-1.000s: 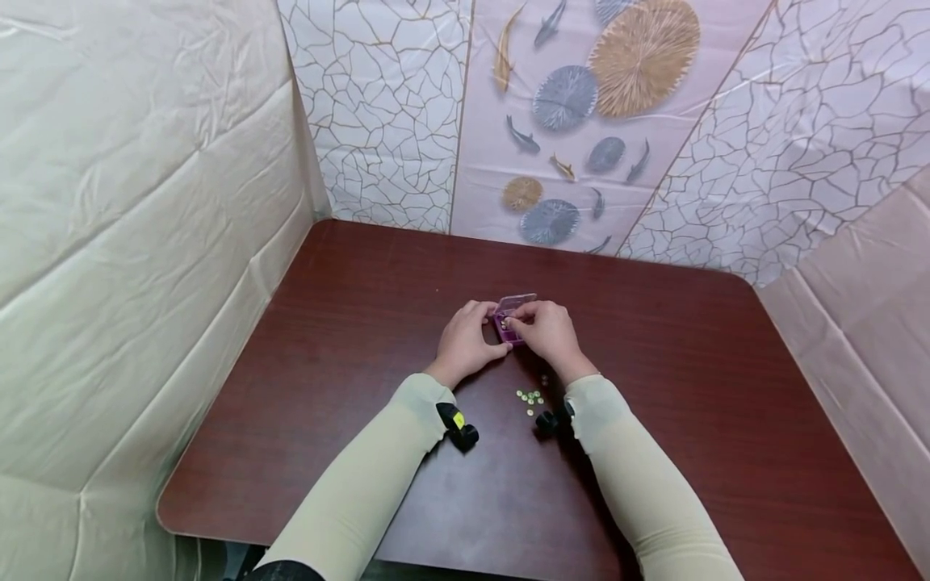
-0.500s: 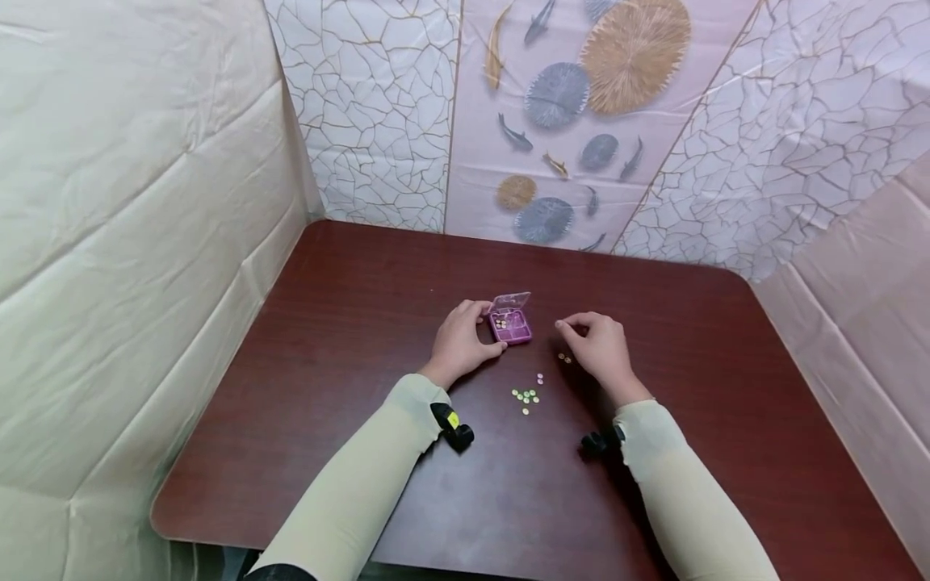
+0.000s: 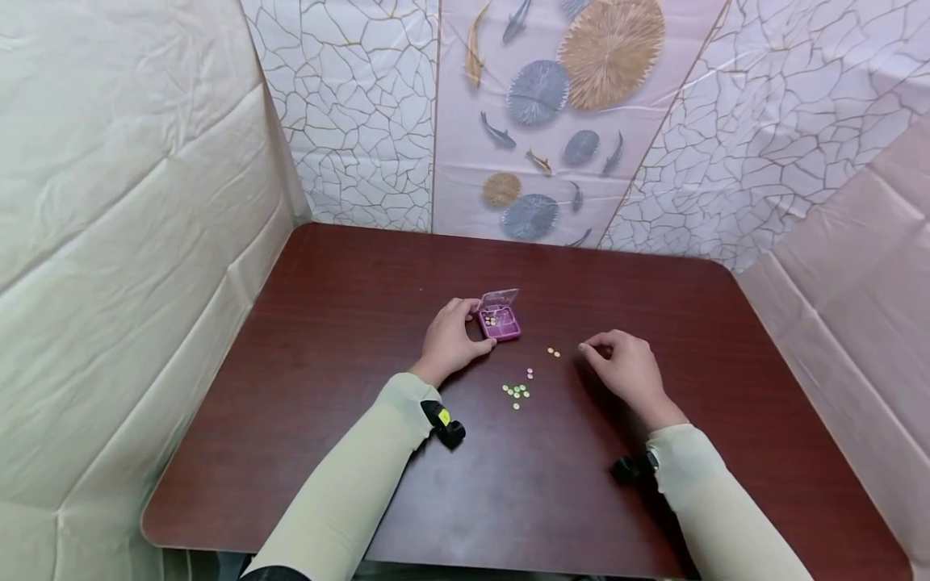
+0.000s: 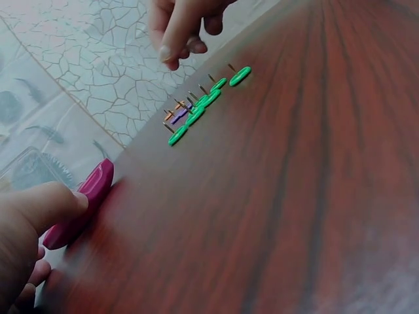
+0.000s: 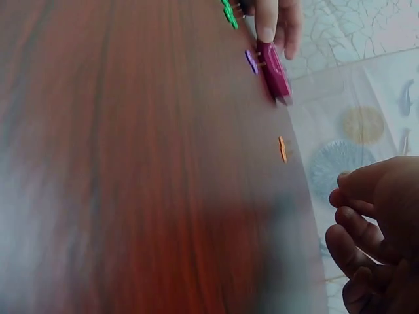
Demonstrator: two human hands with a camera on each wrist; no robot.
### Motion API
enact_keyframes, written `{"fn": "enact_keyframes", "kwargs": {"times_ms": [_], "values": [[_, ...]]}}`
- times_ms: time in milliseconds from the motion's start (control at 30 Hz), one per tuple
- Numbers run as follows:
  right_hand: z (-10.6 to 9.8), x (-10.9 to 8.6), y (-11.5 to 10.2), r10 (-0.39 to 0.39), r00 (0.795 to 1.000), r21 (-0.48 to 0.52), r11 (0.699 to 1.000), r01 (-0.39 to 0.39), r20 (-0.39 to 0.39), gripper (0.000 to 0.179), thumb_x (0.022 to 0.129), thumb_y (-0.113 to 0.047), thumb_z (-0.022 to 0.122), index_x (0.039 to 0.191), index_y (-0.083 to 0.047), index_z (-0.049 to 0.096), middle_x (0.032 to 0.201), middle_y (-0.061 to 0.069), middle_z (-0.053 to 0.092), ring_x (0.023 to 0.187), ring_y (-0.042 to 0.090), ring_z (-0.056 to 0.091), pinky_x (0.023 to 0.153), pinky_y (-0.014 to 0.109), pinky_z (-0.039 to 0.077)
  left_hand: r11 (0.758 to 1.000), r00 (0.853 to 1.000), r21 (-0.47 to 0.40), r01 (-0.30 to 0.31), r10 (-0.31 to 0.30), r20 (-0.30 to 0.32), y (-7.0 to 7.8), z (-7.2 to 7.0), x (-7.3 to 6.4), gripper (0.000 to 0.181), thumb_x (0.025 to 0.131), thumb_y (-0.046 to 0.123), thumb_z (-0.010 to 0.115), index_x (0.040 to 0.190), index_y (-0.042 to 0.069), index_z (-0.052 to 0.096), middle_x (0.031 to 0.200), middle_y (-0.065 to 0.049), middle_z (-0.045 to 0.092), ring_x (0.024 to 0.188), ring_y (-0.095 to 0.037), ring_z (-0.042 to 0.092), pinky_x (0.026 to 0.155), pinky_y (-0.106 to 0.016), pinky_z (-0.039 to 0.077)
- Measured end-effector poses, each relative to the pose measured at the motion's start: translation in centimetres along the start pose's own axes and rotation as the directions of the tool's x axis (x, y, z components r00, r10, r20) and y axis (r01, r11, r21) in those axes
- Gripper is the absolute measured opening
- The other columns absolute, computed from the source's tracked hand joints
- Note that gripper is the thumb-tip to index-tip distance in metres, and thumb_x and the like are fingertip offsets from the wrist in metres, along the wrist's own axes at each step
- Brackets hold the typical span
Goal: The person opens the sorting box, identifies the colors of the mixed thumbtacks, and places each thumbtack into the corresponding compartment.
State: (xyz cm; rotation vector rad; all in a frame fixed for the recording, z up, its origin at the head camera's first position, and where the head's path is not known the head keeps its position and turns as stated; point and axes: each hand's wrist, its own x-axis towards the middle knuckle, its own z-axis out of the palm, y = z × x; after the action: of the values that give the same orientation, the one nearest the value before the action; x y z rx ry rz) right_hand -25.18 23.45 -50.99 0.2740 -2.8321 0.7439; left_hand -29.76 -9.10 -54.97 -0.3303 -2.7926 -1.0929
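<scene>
My left hand (image 3: 448, 343) grips a small purple case (image 3: 503, 332) on the table, thumb at its near edge and fingers at the far side. The case's clear lid (image 3: 500, 298) stands raised, and a few tacks lie in its back-left compartment. To the right, my right hand (image 3: 629, 373) hovers over the table with fingers loosely bent; no object shows between them. Two orange thumbtacks (image 3: 557, 354) lie between that hand and the case. Nearer me are two purple thumbtacks (image 3: 529, 373) and several green thumbtacks (image 4: 241, 76), points up in the left wrist view.
A brown wooden table (image 3: 349, 323) carries everything. Pale cloth (image 3: 145, 242) hangs along the left side, and a patterned backdrop (image 3: 363, 121) stands behind the far edge. Black wrist cameras sit on both sleeves.
My right hand has left the case and moved right and toward me, past the orange thumbtacks. My left hand stays on the case. The head view has shifted slightly.
</scene>
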Motion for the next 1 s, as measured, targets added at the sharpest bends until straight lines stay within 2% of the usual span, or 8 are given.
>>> {"fn": "enact_keyframes", "kwargs": {"times_ms": [233,400,633,800,1000], "values": [[-0.1,-0.1,0.3,0.006,0.997,-0.024,1.0,-0.004,0.079,0.019,0.103,-0.031,0.077,0.11,-0.015,0.085,0.109,0.01,0.08,0.098,0.034,0.073,0.085,0.058,0.057,1.0,1.0,0.011,-0.004,0.004,-0.009,-0.1,-0.2,0.0,0.079,0.085,0.042,0.095,0.151,0.014,0.06,0.132,-0.001,0.063,0.12,-0.021,0.06,0.106,-0.041,0.052],[0.5,0.2,-0.2,-0.008,0.996,-0.025,1.0,0.01,0.093,0.017,0.102,-0.03,0.078,0.108,-0.016,0.086,0.106,0.007,0.081,0.093,0.03,0.073,0.083,0.055,0.057,1.0,1.0,0.012,-0.006,0.006,-0.003,-0.1,0.0,0.0,0.079,0.086,0.041,0.093,0.152,0.013,0.06,0.135,-0.001,0.063,0.123,-0.022,0.06,0.108,-0.042,0.051],[1.7,0.5,-2.0,-0.093,0.985,-0.014,0.995,0.096,0.147,0.009,0.1,-0.024,0.081,0.102,-0.017,0.087,0.095,-0.001,0.08,0.082,0.02,0.069,0.077,0.048,0.056,1.0,1.0,0.02,-0.002,0.002,0.016,0.1,0.0,-0.1,0.08,0.087,0.038,0.091,0.156,0.014,0.058,0.139,-0.001,0.063,0.13,-0.021,0.058,0.111,-0.041,0.05],[2.1,0.5,-3.4,-0.158,0.969,-0.008,0.987,0.163,0.192,0.007,0.099,-0.021,0.083,0.103,-0.017,0.087,0.1,0.001,0.081,0.085,0.019,0.071,0.079,0.048,0.058,1.0,1.0,0.029,-0.007,0.006,0.017,0.2,-0.2,-0.1,0.08,0.088,0.037,0.09,0.157,0.015,0.057,0.14,0.0,0.062,0.133,-0.021,0.057,0.113,-0.041,0.049],[2.6,0.2,-4.3,-0.195,0.957,0.007,0.98,0.198,0.215,0.006,0.099,-0.021,0.083,0.103,-0.019,0.087,0.102,0.0,0.08,0.085,0.017,0.071,0.078,0.046,0.057,0.999,1.0,0.035,-0.008,0.008,0.02,0.3,-0.2,0.0,0.08,0.088,0.038,0.09,0.158,0.015,0.057,0.141,0.0,0.062,0.133,-0.021,0.056,0.113,-0.041,0.049]]}}
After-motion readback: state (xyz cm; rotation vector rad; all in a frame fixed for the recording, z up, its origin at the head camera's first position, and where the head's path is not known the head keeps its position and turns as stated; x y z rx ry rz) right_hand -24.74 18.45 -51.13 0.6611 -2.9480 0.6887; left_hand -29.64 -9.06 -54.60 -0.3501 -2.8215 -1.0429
